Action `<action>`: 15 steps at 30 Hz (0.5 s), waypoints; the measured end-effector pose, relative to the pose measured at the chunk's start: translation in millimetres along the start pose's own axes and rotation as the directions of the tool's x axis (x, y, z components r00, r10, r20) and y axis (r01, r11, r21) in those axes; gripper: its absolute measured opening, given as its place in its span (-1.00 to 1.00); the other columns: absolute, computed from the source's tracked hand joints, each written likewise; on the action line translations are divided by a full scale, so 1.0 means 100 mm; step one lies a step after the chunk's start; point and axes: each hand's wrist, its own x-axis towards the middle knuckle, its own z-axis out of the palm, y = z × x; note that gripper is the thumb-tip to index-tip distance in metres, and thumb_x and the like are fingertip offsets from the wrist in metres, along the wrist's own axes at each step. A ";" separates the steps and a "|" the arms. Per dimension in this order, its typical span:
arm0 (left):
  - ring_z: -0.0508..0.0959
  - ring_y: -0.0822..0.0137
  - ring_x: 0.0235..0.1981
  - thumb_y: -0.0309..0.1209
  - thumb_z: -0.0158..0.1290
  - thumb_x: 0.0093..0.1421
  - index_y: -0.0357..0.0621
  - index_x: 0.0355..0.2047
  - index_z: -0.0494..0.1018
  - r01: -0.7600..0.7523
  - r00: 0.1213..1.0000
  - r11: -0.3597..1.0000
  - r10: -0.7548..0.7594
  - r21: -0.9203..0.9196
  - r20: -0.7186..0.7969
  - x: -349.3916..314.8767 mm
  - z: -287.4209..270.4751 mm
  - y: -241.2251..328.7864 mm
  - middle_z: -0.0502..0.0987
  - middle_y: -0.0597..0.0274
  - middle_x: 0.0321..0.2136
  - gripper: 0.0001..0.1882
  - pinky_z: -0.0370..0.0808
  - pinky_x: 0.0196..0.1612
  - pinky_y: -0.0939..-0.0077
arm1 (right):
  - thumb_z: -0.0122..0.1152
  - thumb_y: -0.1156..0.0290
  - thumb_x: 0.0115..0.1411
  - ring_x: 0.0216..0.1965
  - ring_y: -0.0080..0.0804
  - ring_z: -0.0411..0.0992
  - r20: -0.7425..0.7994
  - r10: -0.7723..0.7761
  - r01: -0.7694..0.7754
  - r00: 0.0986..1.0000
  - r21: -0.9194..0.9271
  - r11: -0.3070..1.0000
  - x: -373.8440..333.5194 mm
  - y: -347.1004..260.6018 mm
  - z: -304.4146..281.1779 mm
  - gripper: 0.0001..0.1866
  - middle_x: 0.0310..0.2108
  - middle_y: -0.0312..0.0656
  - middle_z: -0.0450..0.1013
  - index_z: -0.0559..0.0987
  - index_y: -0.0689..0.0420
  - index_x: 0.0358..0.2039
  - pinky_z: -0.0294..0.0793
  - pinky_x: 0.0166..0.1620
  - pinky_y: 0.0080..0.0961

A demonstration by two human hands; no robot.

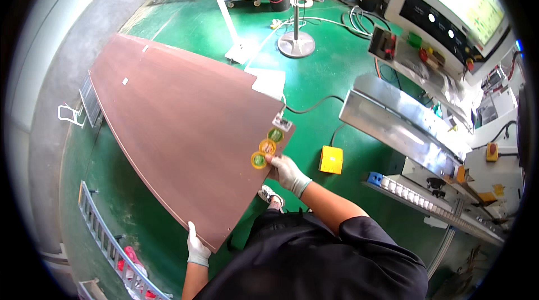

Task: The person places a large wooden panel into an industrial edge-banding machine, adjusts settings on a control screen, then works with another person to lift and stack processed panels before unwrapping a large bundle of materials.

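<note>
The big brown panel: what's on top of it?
On the panel: three round yellow-rimmed markings, two small white patches and, at one edge, a small metallic piece. The right hand covers a little of the surface, so that bit is hidden.

White gloves cover the left hand, lower left of centre, and the right hand, near centre. A loose black short-sleeved shirt fills the bottom centre; above it, a black-and-white shoe shows.
</note>
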 end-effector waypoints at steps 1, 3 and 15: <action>0.34 -0.11 0.31 0.14 -0.18 0.45 -0.23 0.40 0.10 0.010 0.997 1.000 -0.008 -0.021 0.074 -0.07 0.01 -0.05 0.28 -0.05 0.34 -0.23 0.33 0.33 -0.10 | 0.19 0.27 0.37 -0.06 -0.27 0.58 0.050 -0.039 0.040 0.998 -0.034 0.999 0.00 -0.07 -0.10 -0.59 -0.05 -0.10 0.56 0.46 0.29 0.09 0.60 0.06 -0.13; 0.30 -0.09 0.34 0.09 -0.25 0.49 -0.24 0.42 0.06 -0.020 0.999 1.000 0.019 0.013 0.051 -0.27 0.03 -0.14 0.26 -0.05 0.35 -0.27 0.29 0.36 -0.09 | 0.21 0.25 0.35 -0.10 -0.28 0.60 0.034 -0.067 0.070 0.997 -0.079 0.994 -0.28 -0.30 -0.06 -0.58 -0.08 -0.08 0.57 0.48 0.29 0.08 0.63 0.01 -0.17; 0.31 0.04 0.34 -0.23 -0.11 0.50 -0.13 0.37 0.11 0.386 0.904 0.922 -0.387 0.043 0.183 -0.80 1.34 -1.75 0.26 0.01 0.32 -0.48 0.41 0.30 -0.05 | 0.27 0.20 0.30 -0.24 -0.44 0.49 -0.427 -0.303 0.356 0.852 0.047 0.933 -1.43 -0.90 -1.58 -0.79 -0.31 -0.33 0.49 0.53 0.05 -0.24 0.51 -0.15 -0.40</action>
